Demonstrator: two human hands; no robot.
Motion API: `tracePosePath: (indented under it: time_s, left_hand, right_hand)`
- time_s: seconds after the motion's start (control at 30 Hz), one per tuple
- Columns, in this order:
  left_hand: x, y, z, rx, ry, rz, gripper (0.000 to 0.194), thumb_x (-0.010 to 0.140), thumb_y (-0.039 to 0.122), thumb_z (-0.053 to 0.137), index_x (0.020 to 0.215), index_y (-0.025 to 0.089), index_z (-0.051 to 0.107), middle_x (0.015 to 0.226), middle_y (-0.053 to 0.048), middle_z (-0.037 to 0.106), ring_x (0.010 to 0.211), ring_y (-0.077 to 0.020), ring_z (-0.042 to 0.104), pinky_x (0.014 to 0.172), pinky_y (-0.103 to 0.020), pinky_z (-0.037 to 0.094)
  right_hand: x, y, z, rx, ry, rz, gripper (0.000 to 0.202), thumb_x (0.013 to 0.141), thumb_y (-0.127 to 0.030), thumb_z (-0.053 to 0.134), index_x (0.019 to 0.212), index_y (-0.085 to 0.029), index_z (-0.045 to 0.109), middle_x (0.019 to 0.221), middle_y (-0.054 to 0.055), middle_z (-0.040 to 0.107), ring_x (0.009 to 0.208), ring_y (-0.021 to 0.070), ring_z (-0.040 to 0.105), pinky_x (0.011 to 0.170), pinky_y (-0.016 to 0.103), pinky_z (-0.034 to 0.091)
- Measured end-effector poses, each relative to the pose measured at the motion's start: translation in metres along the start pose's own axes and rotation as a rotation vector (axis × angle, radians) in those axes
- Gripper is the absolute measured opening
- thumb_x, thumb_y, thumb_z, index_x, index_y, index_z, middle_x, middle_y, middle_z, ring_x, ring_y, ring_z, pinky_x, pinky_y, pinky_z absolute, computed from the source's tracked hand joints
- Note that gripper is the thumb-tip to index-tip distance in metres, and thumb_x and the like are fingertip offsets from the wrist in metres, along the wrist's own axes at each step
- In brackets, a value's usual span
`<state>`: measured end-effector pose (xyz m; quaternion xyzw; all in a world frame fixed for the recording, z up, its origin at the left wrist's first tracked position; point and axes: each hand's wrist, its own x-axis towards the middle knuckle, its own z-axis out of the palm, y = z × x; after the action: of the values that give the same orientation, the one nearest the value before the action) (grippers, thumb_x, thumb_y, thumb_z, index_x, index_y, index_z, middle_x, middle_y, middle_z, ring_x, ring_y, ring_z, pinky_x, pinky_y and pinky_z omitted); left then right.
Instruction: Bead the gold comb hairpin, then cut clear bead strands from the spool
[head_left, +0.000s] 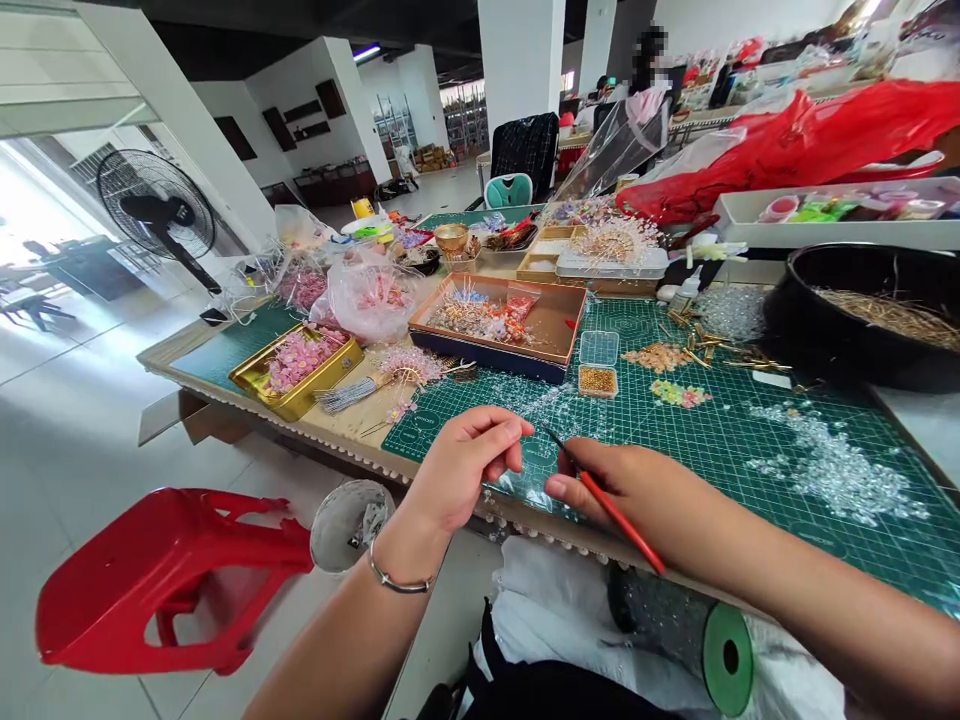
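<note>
My left hand (pixel 463 462) hovers over the near edge of the green cutting mat (pixel 720 440), thumb and fingers pinched together on something too small to make out. A silver bangle rings that wrist. My right hand (pixel 637 490) is closed on a thin red tool (pixel 611 510) whose dark tip points toward the left fingertips. Clear beads (pixel 832 465) lie scattered on the mat to the right. A roll with a green core (pixel 726 658) rests on my lap.
A brown tray of ornaments (pixel 551 325), two small bead boxes (pixel 598 365), a gold tin of pink flowers (pixel 296 372) and a black bowl (pixel 847 320) crowd the table. A red stool (pixel 165 580) lies tipped at left; a fan (pixel 157 205) stands beyond. A person sits far back.
</note>
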<state>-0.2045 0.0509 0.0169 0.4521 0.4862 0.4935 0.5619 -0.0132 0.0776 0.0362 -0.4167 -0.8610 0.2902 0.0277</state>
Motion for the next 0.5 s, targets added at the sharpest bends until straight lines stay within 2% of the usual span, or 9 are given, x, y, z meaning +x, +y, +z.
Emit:
tracePosePath:
  time_s: [0.2, 0.5]
  left_hand:
    - [0.009, -0.003, -0.001, 0.04, -0.051, -0.005, 0.018, 0.087, 0.029, 0.057, 0.093, 0.015, 0.067, 0.059, 0.002, 0.055, 0.05, -0.0046, 0.038, 0.047, -0.018, 0.025]
    - [0.024, -0.008, -0.004, 0.142, -0.055, 0.0, 0.019, 0.086, 0.028, 0.056, 0.095, 0.016, 0.067, 0.056, 0.002, 0.054, 0.051, -0.0063, 0.038, 0.047, -0.02, 0.025]
  right_hand:
    - [0.017, 0.007, -0.003, 0.088, -0.03, -0.005, 0.044, 0.088, -0.062, 0.033, 0.089, -0.022, 0.051, 0.078, 0.003, 0.064, 0.068, 0.0187, 0.059, 0.061, 0.03, 0.041]
    - [0.03, 0.016, -0.003, 0.036, -0.029, 0.032, 0.046, 0.086, -0.065, 0.033, 0.082, -0.022, 0.051, 0.072, 0.002, 0.063, 0.064, 0.0186, 0.058, 0.056, 0.028, 0.038]
